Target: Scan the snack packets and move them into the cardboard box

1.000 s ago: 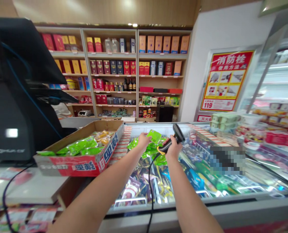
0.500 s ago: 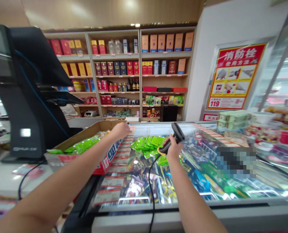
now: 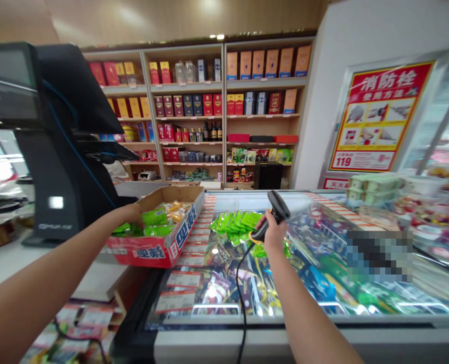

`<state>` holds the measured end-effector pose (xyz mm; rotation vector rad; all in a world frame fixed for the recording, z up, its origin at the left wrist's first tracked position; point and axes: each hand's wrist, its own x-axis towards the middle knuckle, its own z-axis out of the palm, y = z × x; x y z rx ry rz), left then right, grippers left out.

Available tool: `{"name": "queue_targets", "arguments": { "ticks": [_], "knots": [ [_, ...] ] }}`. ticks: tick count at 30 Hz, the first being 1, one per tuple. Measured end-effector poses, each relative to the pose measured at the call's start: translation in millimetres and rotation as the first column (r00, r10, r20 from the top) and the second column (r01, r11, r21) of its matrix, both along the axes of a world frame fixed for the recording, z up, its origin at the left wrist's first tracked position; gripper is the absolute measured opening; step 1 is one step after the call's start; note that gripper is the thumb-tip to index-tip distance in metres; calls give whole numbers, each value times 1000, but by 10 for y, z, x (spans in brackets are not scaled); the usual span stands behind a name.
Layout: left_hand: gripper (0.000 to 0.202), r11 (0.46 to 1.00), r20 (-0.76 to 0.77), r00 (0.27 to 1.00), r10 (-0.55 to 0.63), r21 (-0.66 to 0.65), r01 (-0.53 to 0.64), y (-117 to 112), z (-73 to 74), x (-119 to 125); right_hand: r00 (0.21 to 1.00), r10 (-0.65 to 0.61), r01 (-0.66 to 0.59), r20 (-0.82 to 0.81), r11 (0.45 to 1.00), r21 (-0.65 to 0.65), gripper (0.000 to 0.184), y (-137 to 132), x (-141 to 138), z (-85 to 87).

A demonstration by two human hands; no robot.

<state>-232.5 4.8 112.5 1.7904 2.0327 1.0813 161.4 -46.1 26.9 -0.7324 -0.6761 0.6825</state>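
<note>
2 batches of green foil packets lying well apart at a shop checkout: 1 batch (image 3: pixel 154 226) inside a red-printed cardboard box (image 3: pixel 148 251) on the tabletop (image 3: pixel 46 268), 1 batch (image 3: pixel 234 221) overlapping in rows on the glass of a chest freezer (image 3: pixel 216 339). Left grip (image 3: pixel 131 216) reaching over the box's near corner, fingers (image 3: pixel 138 217) curling down onto the boxed packets, whether clamped on one impossible to tell. Right grip (image 3: pixel 274 235) clamped around a black handheld barcode scanner (image 3: pixel 276 213), its long axis slanting up and away toward the back shelves (image 3: pixel 190 106), its cable (image 3: pixel 241 313) trailing down over the glass. Freezer batch sitting just left of the scanner, far nearer the right grip; boxed batch nearer the left. Black point-of-sale terminal (image 3: pixel 57 151) standing behind the box.
</note>
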Motion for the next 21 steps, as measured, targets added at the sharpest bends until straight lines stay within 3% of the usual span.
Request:
{"name": "queue_targets", "arguments": {
  "ticks": [2,4,7,10,13,16,19,21],
  "knots": [
    [29,986,-151,987,60,-148,-82,-7,94,-100,1000,1,-1,14,1000,-16,29,-2,-6,-2],
    [25,981,-190,979,76,-162,-108,-24,183,-52,1000,7,-7,23,999,-31,30,-2,-11,-7],
    [15,999,128,992,-18,-26,22,-122,261,297,999,20,-18,35,999,-45,29,-3,-20,-18],
    [25,975,524,822,-223,120,188,-291,199,841,998,25,-23,51,999,-47,28,-3,-28,-33],
    [36,951,654,695,-300,153,267,-413,-76,1386,997,42,-41,60,999,-27,23,0,-30,-53],
    [42,941,677,661,-325,162,297,-382,-505,1765,993,65,-65,95,998,-8,22,-6,-22,-61],
    [43,951,664,681,-309,194,242,-226,-900,1891,978,141,-142,157,990,-8,22,-40,-18,-41],
    [42,948,656,684,-319,233,218,-116,-1081,1858,948,233,-231,216,972,-33,22,-79,-25,-14]
  ]
}}
